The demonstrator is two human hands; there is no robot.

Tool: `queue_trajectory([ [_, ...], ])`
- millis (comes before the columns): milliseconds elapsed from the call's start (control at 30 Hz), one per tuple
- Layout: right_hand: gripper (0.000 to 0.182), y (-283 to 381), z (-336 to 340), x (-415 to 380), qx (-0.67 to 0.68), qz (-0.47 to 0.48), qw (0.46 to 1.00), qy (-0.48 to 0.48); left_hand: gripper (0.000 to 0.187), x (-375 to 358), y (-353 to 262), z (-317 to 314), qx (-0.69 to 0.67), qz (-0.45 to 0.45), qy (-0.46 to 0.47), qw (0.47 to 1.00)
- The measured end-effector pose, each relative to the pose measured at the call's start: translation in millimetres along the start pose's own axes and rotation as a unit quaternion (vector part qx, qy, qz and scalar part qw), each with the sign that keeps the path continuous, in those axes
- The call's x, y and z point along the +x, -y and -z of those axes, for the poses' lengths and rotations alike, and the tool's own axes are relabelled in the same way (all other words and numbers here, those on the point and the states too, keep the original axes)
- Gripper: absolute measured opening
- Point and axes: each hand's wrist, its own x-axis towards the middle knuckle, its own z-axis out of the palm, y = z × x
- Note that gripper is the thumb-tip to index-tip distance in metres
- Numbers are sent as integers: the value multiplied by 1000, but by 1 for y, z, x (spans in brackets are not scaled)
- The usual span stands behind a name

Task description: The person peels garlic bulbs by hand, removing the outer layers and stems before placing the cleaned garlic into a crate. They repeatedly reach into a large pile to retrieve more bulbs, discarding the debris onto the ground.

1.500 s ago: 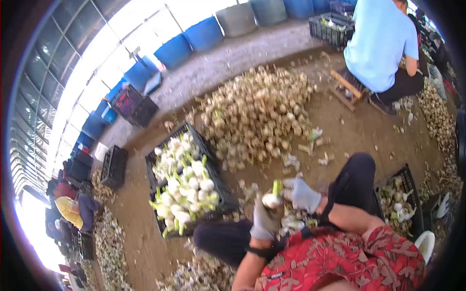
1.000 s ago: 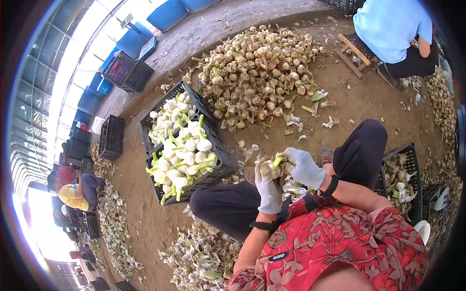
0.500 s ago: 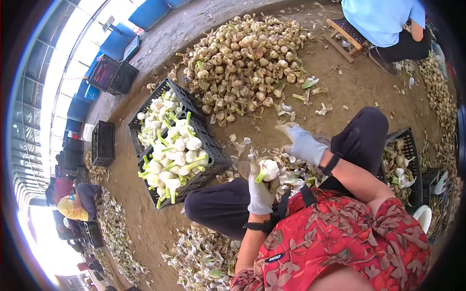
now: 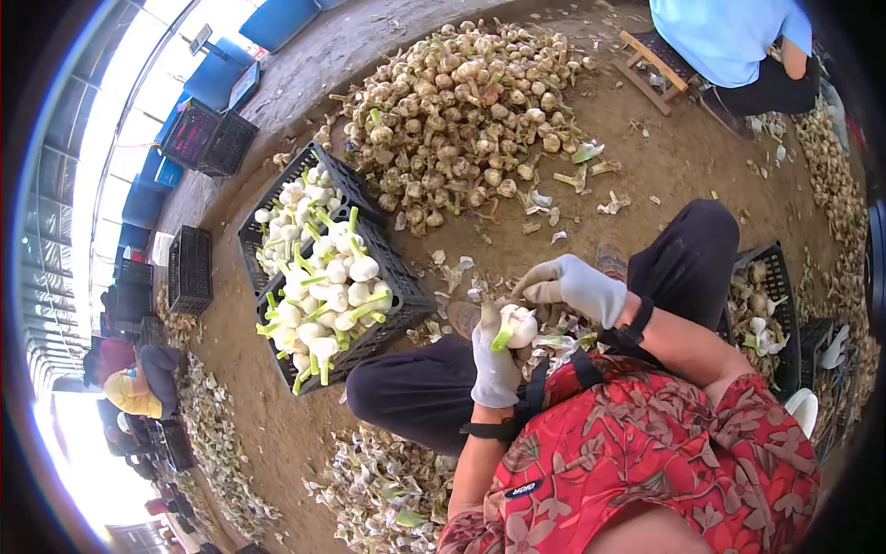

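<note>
Between my knees, gloved left hand (image 4: 496,365) clamps peeled white garlic bulb with green stem (image 4: 515,325); gloved right hand (image 4: 574,284) hovers just above, fingers loose, holding nothing. Slack grip could drop bulb among husks.

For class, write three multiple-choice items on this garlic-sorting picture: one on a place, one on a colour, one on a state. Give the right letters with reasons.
1. Where does the crate of white peeled bulbs stand?
A. to the person's left
B. behind the seated co-worker
C. on the person's lap

2. What colour is the co-worker's shirt?
A. red
B. light blue
C. yellow

3. How is the bulb in hand held?
A. gripped in the left hand
B. lying on the ground
C. gripped in the right hand alone

Answers: 1 A, the crate sits on the ground left of the knees. 2 B, the co-worker's shirt is light blue. 3 A, the left hand grips the bulb, with the right hand open just above it.
</note>
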Motion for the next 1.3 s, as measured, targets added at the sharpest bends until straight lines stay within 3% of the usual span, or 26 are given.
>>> queue_trajectory([
  [67, 25, 8, -12, -16, -84, 101, 991, -26, 52, 1, 1, 3, 20, -30, -7, 999],
  [100, 22, 5, -12, -16, -293, 227, 927, -54, 53, 2, 3, 0, 33, -55, -23, 998],
  [133, 20, 2, -17, -18, -349, 242, 901, -89, 53, 2, 5, -2, 47, -78, -37, 995],
  [233, 14, 1, -29, -24, -474, 269, 821, -169, 56, 5, 9, 3, 48, -31, -7, 998],
  [267, 14, 1, -29, -22, -449, 258, 838, -173, 56, 7, 11, 10, 43, -15, 10, 999],
  [300, 14, 0, -27, -20, -424, 247, 853, -176, 60, 10, 1, 18, 52, 35, 90, 994],
  [400, 15, -10, -15, -3, -237, 180, 938, -176, 73, -2, 5, 0, 147, -90, 67, 983],
  [467, 16, -8, -11, 1, -102, 89, 975, -178, 82, 1, 8, 2, 123, -81, 112, 983],
  [633, 16, -7, -16, -1, 164, 36, 968, -187, 79, 6, 7, -3, -132, 26, 100, 986],
  [733, 18, 7, -27, -8, 201, 85, 954, -208, 82, 4, 5, -8, -223, 40, 89, 970],
  [800, 16, 5, -24, -8, 117, 119, 966, -199, 86, -2, -4, -12, -250, 12, 82, 965],
  [867, 14, 17, -35, -19, -53, 151, 967, -200, 100, -2, -10, -25, -265, 7, 1, 964],
  [933, 12, 7, -43, -20, -93, 187, 965, -155, 94, 7, 6, 2, -302, -8, 136, 944],
  [967, 10, 8, -48, -18, -86, 221, 964, -121, 84, 12, 19, 13, -285, -21, 141, 948],
  [1000, 10, 11, -50, -17, -29, 190, 973, -126, 75, 12, 17, 11, -268, -31, 148, 951],
  [1033, 11, 13, -50, -16, 28, 157, 978, -131, 64, 11, 18, 4, -218, -33, 52, 974],
  [1067, 12, 13, -48, -16, 85, 121, 979, -139, 60, 13, 14, 3, -241, -5, 42, 969],
  [1100, 15, 10, -37, -10, 82, 168, 973, -137, 57, 17, 15, 9, -291, 12, 47, 955],
  [1133, 18, 7, -26, -3, 76, 154, 966, -194, 54, 18, 16, 15, -340, 34, 51, 938],
  [1167, 18, 8, -13, -2, 68, 143, 966, -205, 51, 19, 15, 22, -371, 16, 145, 917],
  [1233, 18, 2, 2, 0, 88, 129, 955, -254, 52, 10, -2, 16, -370, 15, 90, 924],
  [1300, 19, 13, 15, -14, -130, 135, 970, -152, 51, 8, -13, 19, -401, 15, 79, 913],
])
